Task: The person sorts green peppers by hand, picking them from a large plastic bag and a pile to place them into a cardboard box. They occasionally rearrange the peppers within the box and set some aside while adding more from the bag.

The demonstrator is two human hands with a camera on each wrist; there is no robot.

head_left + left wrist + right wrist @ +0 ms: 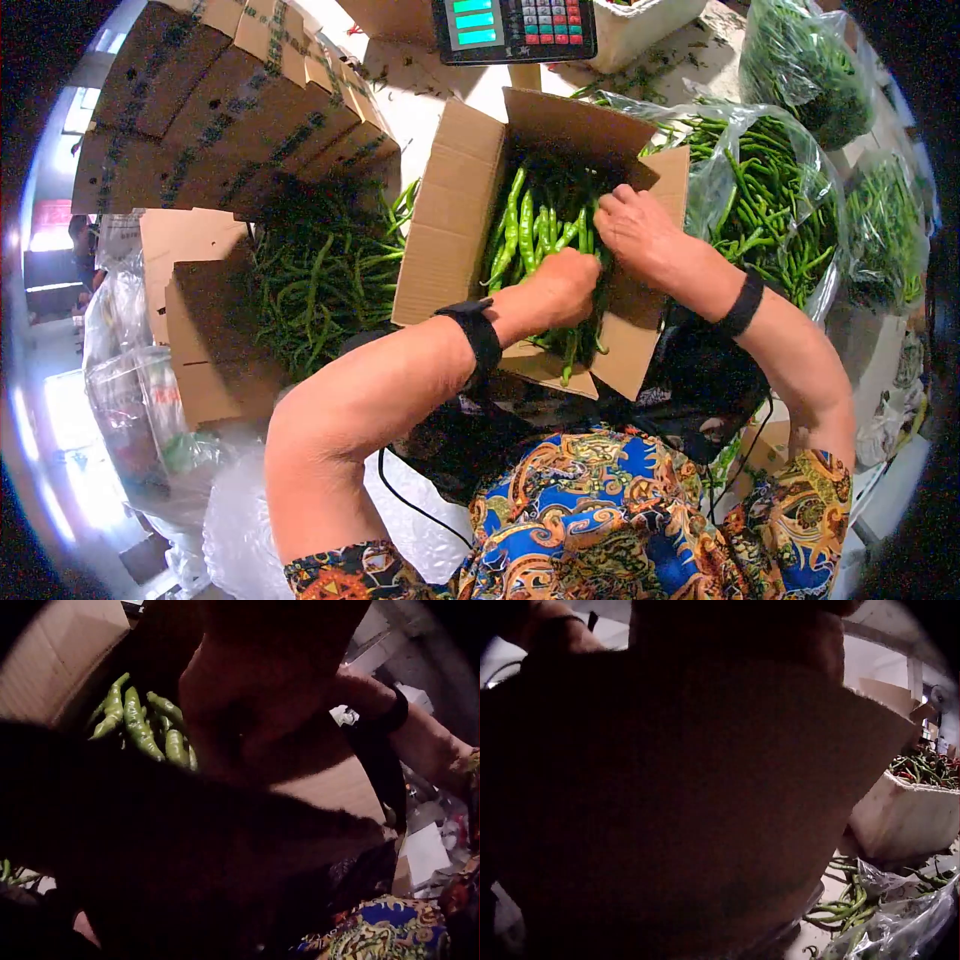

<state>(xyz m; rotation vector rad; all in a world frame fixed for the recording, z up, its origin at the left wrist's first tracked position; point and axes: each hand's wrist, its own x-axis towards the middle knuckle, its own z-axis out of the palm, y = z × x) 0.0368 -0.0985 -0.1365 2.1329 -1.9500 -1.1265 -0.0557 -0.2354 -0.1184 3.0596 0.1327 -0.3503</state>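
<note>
Long green peppers [527, 225] lie in an open cardboard box [450, 190] at the centre of the head view. The left hand [562, 288] is over the peppers with its fingers curled down; peppers stick out beside and below it. At the box's right side, the right hand [637, 228] has bent fingers near the peppers, and what its fingertips touch is hidden. In the left wrist view, peppers [139, 724] show beside a dark, shaded hand. A box flap [705, 787] fills most of the right wrist view.
A scale [515, 28] stands beyond the box, with a white foam bin [650, 30] beside it. Bagged green peppers [775, 200] lie to the right. On the left are more peppers [320, 285] and a large cardboard box [230, 110].
</note>
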